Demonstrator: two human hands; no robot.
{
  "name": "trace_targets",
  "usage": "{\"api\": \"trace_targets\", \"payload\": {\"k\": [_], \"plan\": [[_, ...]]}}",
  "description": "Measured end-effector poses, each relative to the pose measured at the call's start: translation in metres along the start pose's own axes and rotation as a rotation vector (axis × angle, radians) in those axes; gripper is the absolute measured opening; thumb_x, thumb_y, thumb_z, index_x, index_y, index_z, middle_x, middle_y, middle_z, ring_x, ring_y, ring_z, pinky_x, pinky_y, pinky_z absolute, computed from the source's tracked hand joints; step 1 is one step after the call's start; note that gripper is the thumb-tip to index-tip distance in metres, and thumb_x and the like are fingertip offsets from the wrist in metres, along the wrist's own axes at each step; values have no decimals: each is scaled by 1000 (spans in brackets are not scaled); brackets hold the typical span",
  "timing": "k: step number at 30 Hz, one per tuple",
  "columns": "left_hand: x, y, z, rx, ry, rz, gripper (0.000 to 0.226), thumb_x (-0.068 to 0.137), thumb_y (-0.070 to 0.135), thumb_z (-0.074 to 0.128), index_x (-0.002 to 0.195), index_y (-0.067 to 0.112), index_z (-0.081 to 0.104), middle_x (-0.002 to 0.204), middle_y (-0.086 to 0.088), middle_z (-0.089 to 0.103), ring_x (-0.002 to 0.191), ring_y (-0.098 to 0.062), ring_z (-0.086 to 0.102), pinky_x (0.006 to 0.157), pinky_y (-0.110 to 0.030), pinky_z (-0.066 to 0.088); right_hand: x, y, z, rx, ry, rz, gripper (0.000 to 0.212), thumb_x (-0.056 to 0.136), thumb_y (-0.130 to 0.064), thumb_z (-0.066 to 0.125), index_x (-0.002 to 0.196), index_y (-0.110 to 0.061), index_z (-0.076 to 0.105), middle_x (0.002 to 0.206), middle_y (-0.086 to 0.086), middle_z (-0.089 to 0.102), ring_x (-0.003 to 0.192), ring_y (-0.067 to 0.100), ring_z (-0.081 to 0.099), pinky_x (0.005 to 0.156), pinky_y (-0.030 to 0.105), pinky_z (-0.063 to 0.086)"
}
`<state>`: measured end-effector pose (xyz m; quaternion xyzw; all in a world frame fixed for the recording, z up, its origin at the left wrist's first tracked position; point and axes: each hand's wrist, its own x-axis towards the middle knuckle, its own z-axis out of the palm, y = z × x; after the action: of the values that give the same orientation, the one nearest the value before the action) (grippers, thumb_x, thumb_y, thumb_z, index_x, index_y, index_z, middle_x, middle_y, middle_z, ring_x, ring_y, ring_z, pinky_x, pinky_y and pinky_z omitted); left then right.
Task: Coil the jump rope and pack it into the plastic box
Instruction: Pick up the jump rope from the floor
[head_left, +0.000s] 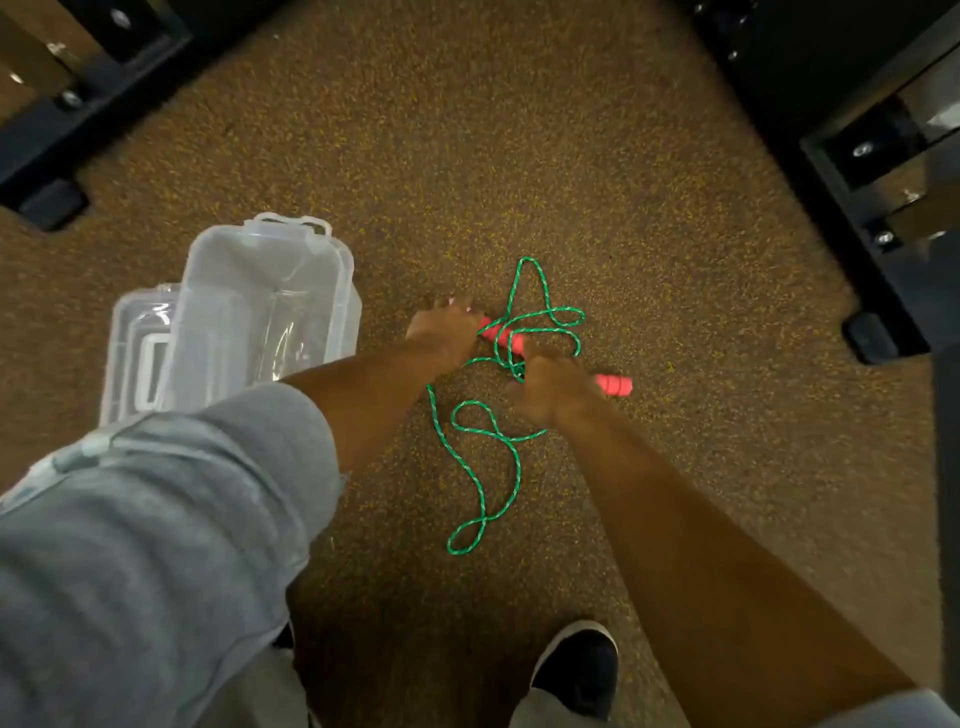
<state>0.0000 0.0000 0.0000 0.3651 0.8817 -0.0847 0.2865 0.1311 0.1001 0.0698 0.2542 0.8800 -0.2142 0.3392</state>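
Two hands were closed on the pink handles of the jump rope, low over the floor (467, 130). Our left hand (441, 330) gripped one handle (488, 327) at its end, and our right hand (550, 389) was wrapped around the other handle (615, 384), whose ribbed, rounded tip stuck out to the right. The two handles lay nearly in line, and a few turns of the green rope (467, 431) crossed them between our hands. The rope was a thin braided cord, green flecked with white. Part of it stood in a pointed loop beyond the handles, and the rest trailed toward us over the floor in loose curves, ending in a narrow loop. The floor was a rough, speckled brown and yellow surface. To the left of our hands sat the plastic box (265, 306), clear, rectangular with rounded corners, open and with nothing in it that we could see. Its clear lid (135, 353) lay touching its left side. Grey fabric covered our knee (156, 519), and a dark shoe (576, 670) stood near the bottom edge.
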Motion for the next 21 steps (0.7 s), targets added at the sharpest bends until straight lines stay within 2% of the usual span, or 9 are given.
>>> {"api": "trace_targets", "payload": {"k": [4,8,10,13,17,19,21], "plan": [[14,-1,-4,87,55,-24,62,95,8,60,150,16,34,144,-16,54,137,-41,41,98,-52,48,5,3,6,2,-34,-18,76,101,-39,52,163,-17,15,164,16,33,150,41,31,118,57,34],[19,2,-4,282,-15,11,50,99,33,58,147,21,48,149,-10,51,142,-40,39,109,-49,40,6,2,11,20,-2,-36,69,99,-35,54,159,-16,24,155,17,42,143,42,41,113,57,40],[18,3,-1,294,-43,-1,40,102,31,53,140,19,57,143,-8,59,137,-35,50,107,-44,42,5,0,11,24,16,-37,66,98,-34,54,156,-16,29,149,18,47,139,43,46,109,55,43],[7,-2,0,190,-38,12,35,101,28,53,132,16,63,133,-8,67,123,-31,65,98,-42,51,3,-6,7,89,58,-29,65,98,-34,54,156,-15,31,147,19,51,135,43,50,106,53,46],[-18,-15,-28,30,24,-58,41,100,38,49,128,12,66,127,-14,68,116,-37,68,90,-43,55,-1,-21,-8,326,100,30,54,97,-30,56,146,-10,46,132,23,66,121,42,63,100,46,53],[-32,-19,-46,-36,52,-114,53,100,49,45,129,9,66,129,-18,64,118,-39,65,93,-44,53,-7,-32,-17,380,96,19,57,99,-30,55,151,-10,44,139,21,63,127,41,60,105,43,50],[-43,-22,-62,-152,27,-141,57,100,51,49,132,6,62,131,-20,61,122,-40,62,98,-45,51,-13,-44,-24,383,95,-32,60,100,-30,54,156,-15,38,146,17,59,130,39,58,108,42,47]]}}
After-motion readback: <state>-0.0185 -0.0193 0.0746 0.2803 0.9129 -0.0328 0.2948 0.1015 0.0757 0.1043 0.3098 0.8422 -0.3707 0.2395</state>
